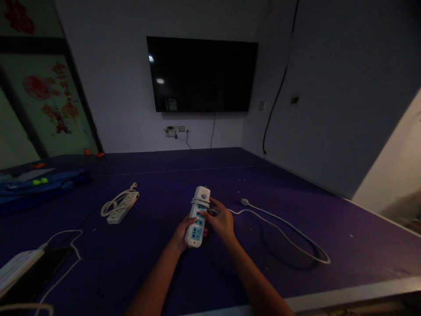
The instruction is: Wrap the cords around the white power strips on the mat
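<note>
A white power strip [196, 233] with blue socket faces is held tilted up above the purple tabletop. My left hand [182, 231] is closed around its lower part. The strip's white cord [279, 228] is wound around its upper end, and the loose length runs off to the right in a wide loop. My right hand [222, 220] is closed on the cord beside the strip, its thumb near the sockets. The cord's plug [244, 202] lies on the tabletop to the right of my hands.
Another white power strip [123, 208], its cord bundled on it, lies to the left. At the lower left are a white strip [20, 265] with a cord and a dark flat object [46, 272]. Blue fabric [59, 181] lies farther back. A television [202, 74] hangs on the wall.
</note>
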{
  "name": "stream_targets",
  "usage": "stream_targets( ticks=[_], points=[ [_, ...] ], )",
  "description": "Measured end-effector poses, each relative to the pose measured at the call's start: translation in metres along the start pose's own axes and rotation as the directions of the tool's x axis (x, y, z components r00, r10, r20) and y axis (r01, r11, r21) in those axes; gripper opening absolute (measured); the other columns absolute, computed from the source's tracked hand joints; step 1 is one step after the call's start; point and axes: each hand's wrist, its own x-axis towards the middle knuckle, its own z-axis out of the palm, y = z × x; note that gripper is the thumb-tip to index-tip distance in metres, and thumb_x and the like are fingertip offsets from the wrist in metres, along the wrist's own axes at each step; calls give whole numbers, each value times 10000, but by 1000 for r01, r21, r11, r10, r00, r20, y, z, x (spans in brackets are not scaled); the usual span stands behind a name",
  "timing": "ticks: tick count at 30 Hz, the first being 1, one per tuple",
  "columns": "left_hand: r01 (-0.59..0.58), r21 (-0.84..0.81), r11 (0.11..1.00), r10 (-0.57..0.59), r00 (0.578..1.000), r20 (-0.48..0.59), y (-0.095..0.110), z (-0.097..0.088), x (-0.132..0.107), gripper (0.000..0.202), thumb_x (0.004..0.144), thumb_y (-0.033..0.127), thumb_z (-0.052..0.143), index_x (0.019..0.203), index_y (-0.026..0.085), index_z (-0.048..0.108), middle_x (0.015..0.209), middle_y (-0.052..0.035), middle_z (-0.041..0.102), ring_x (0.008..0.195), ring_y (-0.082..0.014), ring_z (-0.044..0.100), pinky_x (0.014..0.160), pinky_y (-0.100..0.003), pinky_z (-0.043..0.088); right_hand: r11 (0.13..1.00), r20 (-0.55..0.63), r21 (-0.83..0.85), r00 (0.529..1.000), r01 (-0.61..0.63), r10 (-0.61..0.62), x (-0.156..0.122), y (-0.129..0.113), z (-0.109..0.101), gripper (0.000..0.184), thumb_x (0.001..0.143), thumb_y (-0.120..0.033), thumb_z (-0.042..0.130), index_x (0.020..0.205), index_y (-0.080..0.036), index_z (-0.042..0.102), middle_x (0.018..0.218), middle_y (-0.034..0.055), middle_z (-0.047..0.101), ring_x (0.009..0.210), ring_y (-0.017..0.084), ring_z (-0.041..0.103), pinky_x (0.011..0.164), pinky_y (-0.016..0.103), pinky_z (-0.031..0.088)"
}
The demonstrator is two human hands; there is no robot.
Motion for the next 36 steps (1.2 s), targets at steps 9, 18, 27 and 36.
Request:
stream_targets(
  ticks=[9, 18, 27, 36],
  points=[
    [-279, 572, 772, 463, 862, -205, -8, 27, 4, 1312, 354, 49, 828, 1458, 231, 143, 1344, -137, 502, 1099, -250, 571, 900, -326, 449, 950, -92, -310, 994, 27, -58, -10, -10, 2, 602, 687, -539, 654, 1189, -227, 540, 727, -1, 665, 602, 173, 620, 530, 236, 346],
    [-256, 87, 963, 270, 917, -292, -4, 30, -5, 637, 568, 209, 719, 1163, 219, 491, 831, -2, 613, 584, -103, 543, 488, -197, 426, 955, -142, -255, 971, 152, -193, 2, 8, -3, 404, 922, -442, 381, 1136, -183, 606, 748, 32, 679, 614, 147, 614, 572, 235, 382],
    [28, -359, 933, 97, 941, 324, 2, 21, -19, 298, 658, 338, 586, 841, 110, 531, 794, -55, 512, 479, -36, 346, 322, -132, 232, 921, -175, -292, 932, 259, -317, 22, 44, -1, 277, 894, -208, 410, 878, -167, 684, 924, 108, 679, 937, 234, 560, 865, 398, 426],
    [-5, -223, 975, 65, 962, 264, -4, 17, -8, 347, 672, 327, 561, 932, 97, 565, 893, -97, 588, 495, -63, 434, 342, -173, 285, 937, 35, 298, 979, 180, -199, 0, 18, 14, 448, 936, -379, 322, 1316, -234, 510, 1250, 71, 608, 1119, 199, 585, 937, 360, 464]
  ],
)
